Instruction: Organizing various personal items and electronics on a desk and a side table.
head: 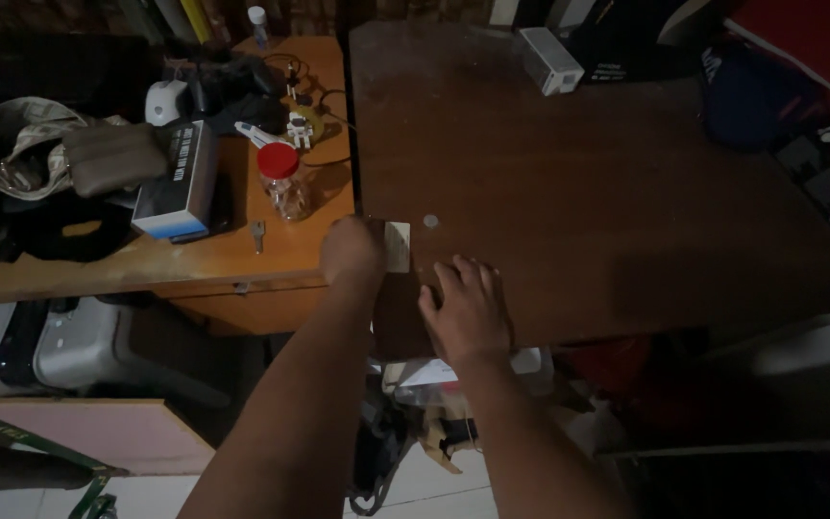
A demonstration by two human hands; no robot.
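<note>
The left hand [353, 252] is pinching a small pale card [398, 247] at the near left corner of the dark wooden worktop [607, 192], fingers closed on it. The right hand [468, 312] is lying flat just beside the card, fingers spread and holding nothing, with a coin [430, 221] just beyond. Judging by that, the card is being placed or lifted, which calls for a steady pinch.

Two hands [353, 252], one card [398, 246], one coin [430, 221], one jar [283, 182]

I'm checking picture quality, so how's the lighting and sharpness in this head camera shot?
Head view: dim overall, corners falling into near black; the dark table swallows detail; the left hand holding a pale card looks slightly soft; the right hand lies flat, reasonably clear.
</note>
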